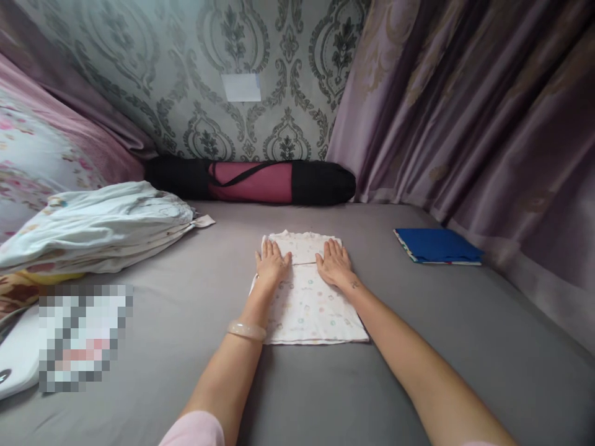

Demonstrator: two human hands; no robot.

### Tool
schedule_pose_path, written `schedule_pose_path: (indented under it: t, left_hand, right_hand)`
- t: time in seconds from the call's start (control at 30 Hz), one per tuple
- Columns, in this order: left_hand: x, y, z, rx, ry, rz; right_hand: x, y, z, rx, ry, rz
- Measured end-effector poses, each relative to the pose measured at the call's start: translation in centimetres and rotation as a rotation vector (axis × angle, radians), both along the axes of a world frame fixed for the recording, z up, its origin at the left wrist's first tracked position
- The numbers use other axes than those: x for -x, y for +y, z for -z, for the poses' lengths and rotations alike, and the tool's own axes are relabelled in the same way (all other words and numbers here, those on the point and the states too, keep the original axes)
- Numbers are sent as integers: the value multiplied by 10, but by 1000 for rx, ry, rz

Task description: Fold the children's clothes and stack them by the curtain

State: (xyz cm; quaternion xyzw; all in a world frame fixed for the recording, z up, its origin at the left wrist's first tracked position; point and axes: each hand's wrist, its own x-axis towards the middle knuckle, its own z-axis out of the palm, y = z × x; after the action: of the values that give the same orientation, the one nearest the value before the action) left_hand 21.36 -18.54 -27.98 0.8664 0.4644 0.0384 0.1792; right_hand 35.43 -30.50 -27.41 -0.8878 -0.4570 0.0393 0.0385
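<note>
Underneath, grey sheet (176, 334): spreads flat, matt and soft-looking; probably drags on fabric enough to stop it skating about.

Purple curtain (418, 124): hangs in deep folds along the right, well apart from the work.

Roll bag (253, 181): lies lengthwise at the far wall, black at both ends and dark pink between.

Crumpled pale cloth (111, 223): heaps loosely on the left, well away from both hands.

Printed cloth (309, 310): lies flat mid-sheet, straight ahead, pale with small scattered motifs, apparently folded. Likely light, limp and thin; hardly fragile, not very slippery, but quick to crease or shift between layers.

Blue folded cloth (439, 245): sits apart on the right, squared into a flat packet.

Far band (304, 248): crosses the printed cloth's far end, with a straight edge running between the hands. Best held by both side edges, all layers pinched together.

Left hand (273, 265): rests palm down on the band's left side, fingers extended, gripping nothing.

Right hand (333, 263): mirrors that on the right side, flat, fingers outstretched, gripping nothing.

Bangle (246, 331): circles the left wrist, close to the cloth; could snag lightly.

Near corners (357, 336): stand free of both palms; easy to pinch, though prone to separate by layer.
</note>
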Motion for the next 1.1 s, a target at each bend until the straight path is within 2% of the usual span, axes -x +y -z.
schedule_pose_path:
  t: [0.23,0.33,0.4,0.5,0.57,0.63,0.73,0.8,0.97,1.1]
  left_hand:
    - [5,3,-9,21,-51,12]
    - [10,6,-14,50,-50,62]
    - [14,11,-15,71,-49,86]
    - [22,20,-16,98,-42,90]
    - [28,26,-19,118,-57,115]
    - [37,33,-24,133,-93,133]
    - [51,44,-31,150,-161,92]
    - [63,52,-34,171,-190,51]
    - [85,63,-38,190,-207,-48]
    - [81,59,-41,175,-182,-17]
  right_hand:
    - [-2,-3,-9,-29,-34,153]
    - [-1,1,-8,-101,-77,-35]
    - [-2,3,-6,-56,-17,-119]
    - [1,11,-8,38,30,-55]
    - [10,20,-13,-8,-18,-68]
    - [24,34,-18,-72,-42,-200]
    - [49,60,-20,-99,-7,-467]
    - [63,77,-18,-92,30,-545]
    - [74,101,-10,-18,156,-538]
    - [67,104,-8,-104,117,-432]
